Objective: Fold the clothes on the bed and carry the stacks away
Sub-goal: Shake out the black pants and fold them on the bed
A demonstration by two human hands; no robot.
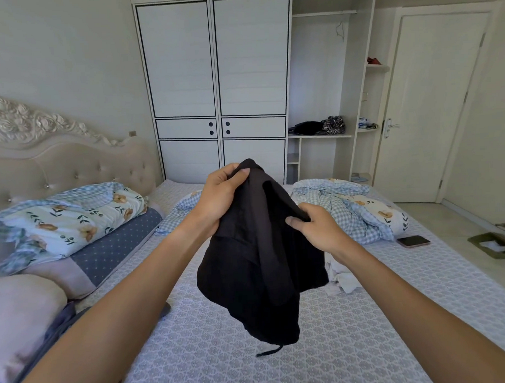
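Head view, near to far: both forearms reach forward over the bed (351,345); a black garment (259,262) hangs between the hands, clear of the sheet, a thin cord trailing from its lowest edge; left hand (221,196) grips the garment's top, thumb pinched over the fabric; right hand (318,227) sits lower and to the right, fingers curled round a fold, thumb pressed on it. White cloth (341,277) lies crumpled on the sheet just under the right wrist; a phone (413,241) lies flat further right of that hand. Pillows (63,226) are stacked well left of the left arm; a checked quilt (355,210) is bunched beyond the right hand. Beyond both hands stands a wardrobe (216,78); dark clothes (317,127) rest on its open shelf, right side; a door (431,107) is shut, far right.
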